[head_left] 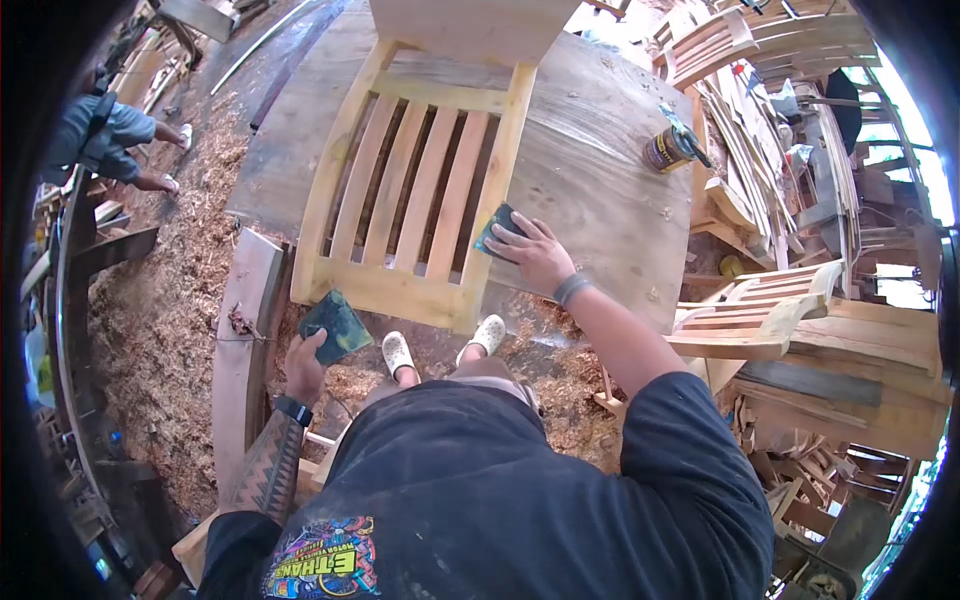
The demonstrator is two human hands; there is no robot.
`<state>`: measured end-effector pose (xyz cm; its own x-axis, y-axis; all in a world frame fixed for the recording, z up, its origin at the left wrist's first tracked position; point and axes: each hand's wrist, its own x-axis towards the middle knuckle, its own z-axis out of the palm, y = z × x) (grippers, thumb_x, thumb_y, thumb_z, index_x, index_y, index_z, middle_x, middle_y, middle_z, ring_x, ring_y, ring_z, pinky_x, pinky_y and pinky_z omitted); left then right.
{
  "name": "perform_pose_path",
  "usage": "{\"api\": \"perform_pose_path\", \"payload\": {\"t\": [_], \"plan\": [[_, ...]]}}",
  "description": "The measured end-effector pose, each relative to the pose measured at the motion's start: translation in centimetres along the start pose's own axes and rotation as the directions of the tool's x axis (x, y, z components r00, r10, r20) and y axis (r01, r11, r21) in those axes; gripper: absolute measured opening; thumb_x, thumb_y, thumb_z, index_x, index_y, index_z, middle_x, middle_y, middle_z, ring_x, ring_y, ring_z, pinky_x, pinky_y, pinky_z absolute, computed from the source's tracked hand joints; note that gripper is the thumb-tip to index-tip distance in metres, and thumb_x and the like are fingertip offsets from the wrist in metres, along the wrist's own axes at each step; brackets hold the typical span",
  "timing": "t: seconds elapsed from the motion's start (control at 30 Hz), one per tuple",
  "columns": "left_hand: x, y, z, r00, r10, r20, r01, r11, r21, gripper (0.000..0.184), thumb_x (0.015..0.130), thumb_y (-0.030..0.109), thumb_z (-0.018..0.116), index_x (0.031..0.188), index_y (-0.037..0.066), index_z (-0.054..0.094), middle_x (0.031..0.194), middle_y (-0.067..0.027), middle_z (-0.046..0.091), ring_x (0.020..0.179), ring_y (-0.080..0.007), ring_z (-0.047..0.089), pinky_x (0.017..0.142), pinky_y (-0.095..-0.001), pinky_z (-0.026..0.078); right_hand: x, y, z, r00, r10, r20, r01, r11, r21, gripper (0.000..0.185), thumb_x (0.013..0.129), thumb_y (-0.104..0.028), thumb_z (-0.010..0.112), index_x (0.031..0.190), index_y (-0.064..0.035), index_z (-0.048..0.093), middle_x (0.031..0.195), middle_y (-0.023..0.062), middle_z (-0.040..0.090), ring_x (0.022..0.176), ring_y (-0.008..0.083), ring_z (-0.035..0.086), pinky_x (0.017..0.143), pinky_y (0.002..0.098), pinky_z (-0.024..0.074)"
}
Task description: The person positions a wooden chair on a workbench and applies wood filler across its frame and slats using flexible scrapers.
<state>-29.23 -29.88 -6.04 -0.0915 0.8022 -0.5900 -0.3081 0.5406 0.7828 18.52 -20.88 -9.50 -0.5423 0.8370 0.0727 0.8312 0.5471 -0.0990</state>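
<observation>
A pale wooden chair (430, 190) with a slatted back lies on a large wooden board. Pressed to its right side rail by my right hand (540, 258) is a small dark green square sheet (492, 228), with the fingers laid over it. Just off the chair's near left corner, my left hand (305, 368) grips a larger dark green square sheet (338, 328) with paler smears. It looks thin and flat; whether it is sandpaper I cannot tell.
An open can (670, 150) with a tool across its top stands on the board (600, 110). More slatted chair parts (755, 310) and stacked timber (740, 160) crowd the right. At left are a long plank (245, 350), wood shavings (190, 270) and another person's legs (125, 140).
</observation>
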Motion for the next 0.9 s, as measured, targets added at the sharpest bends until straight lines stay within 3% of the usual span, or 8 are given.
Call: {"api": "perform_pose_path", "payload": {"t": [0.07,0.17,0.27,0.37,0.47,0.6,0.77,0.9], "plan": [[-0.6,-0.1,0.5,0.999,0.004,-0.043,-0.005,0.999,-0.045,0.023,0.100,0.019,0.062,0.117,0.003,0.062,0.105,-0.0072,0.072,0.086,-0.0182,0.074,0.067,-0.0296,0.060,-0.6,-1.4,-2.3,1.000,0.024,0.011,-0.022,0.996,-0.089,0.050,0.093,-0.018,0.058,0.140,-0.0330,0.065,0.149,-0.0106,0.059,0.146,0.0237,0.044,0.123,0.0472,0.0319],[-1.0,0.5,0.4,1.000,-0.019,0.006,0.019,0.999,-0.030,0.022,0.099,0.019,0.063,0.115,0.003,0.063,0.105,-0.0070,0.072,0.088,-0.0181,0.074,0.069,-0.0298,0.060,0.7,-2.4,-7.8,0.966,0.025,0.258,-0.019,0.999,-0.026,0.040,0.093,-0.018,0.058,0.129,-0.0271,0.072,0.135,-0.0045,0.067,0.129,0.0248,0.058,0.115,0.0422,0.0424],[-1.8,0.8,0.8,0.999,0.006,0.048,-0.005,1.000,-0.015,0.022,0.100,0.019,0.063,0.115,0.003,0.064,0.105,-0.0070,0.072,0.089,-0.0184,0.074,0.070,-0.0307,0.060,3.5,1.5,-5.4,0.994,0.108,0.032,-0.109,0.994,0.024,0.030,0.094,-0.018,0.057,0.118,-0.0205,0.075,0.119,0.0038,0.071,0.112,0.0278,0.067,0.102,0.0425,0.0520],[-1.4,0.5,1.0,0.999,0.010,0.031,-0.008,0.999,-0.046,0.023,0.100,0.019,0.062,0.117,0.003,0.064,0.106,-0.0075,0.073,0.088,-0.0190,0.074,0.069,-0.0317,0.061,8.8,3.8,-5.1,0.970,0.241,0.032,-0.242,0.970,0.038,0.030,0.093,-0.014,0.055,0.115,-0.0159,0.075,0.113,0.0115,0.070,0.108,0.0323,0.069,0.094,0.0441,0.0562],[-1.0,0.8,0.6,0.997,0.028,0.070,-0.028,1.000,-0.003,0.024,0.100,0.018,0.061,0.119,0.002,0.063,0.107,-0.0075,0.073,0.088,-0.0192,0.074,0.071,-0.0319,0.061,10.3,3.8,-2.7,0.931,0.350,0.100,-0.360,0.927,0.108,0.032,0.088,-0.009,0.055,0.112,-0.0108,0.076,0.118,0.0125,0.071,0.113,0.0353,0.067,0.095,0.0481,0.0546],[0.2,0.8,-0.8,0.996,0.028,0.090,-0.026,1.000,-0.016,0.026,0.100,0.017,0.060,0.120,0.001,0.063,0.108,-0.0094,0.073,0.090,-0.0211,0.074,0.073,-0.0346,0.062,8.2,-1.5,-3.9,0.914,0.346,0.214,-0.382,0.909,0.163,0.028,0.088,-0.009,0.056,0.108,-0.0078,0.075,0.118,0.0127,0.070,0.112,0.0355,0.068,0.096,0.0460,0.0548],[2.0,1.5,-1.7,0.990,-0.007,0.144,0.008,1.000,-0.001,0.027,0.100,0.017,0.059,0.121,0.000,0.063,0.107,-0.0100,0.074,0.088,-0.0223,0.075,0.070,-0.0357,0.062,2.8,-7.7,-2.2,0.940,0.290,0.182,-0.324,0.925,0.197,0.023,0.085,-0.010,0.059,0.102,-0.0083,0.075,0.107,0.0120,0.068,0.107,0.0331,0.068,0.091,0.0455,0.0563],[3.4,2.5,-2.2,0.970,-0.028,0.241,0.024,1.000,0.019,0.026,0.100,0.017,0.060,0.120,-0.001,0.064,0.107,-0.0098,0.073,0.087,-0.0215,0.074,0.070,-0.0354,0.062,-1.1,-13.9,-2.8,0.939,0.303,0.166,-0.336,0.911,0.238,0.025,0.086,-0.012,0.059,0.106,-0.0057,0.072,0.106,0.0110,0.066,0.109,0.0307,0.065,0.094,0.0441,0.0527]]}}
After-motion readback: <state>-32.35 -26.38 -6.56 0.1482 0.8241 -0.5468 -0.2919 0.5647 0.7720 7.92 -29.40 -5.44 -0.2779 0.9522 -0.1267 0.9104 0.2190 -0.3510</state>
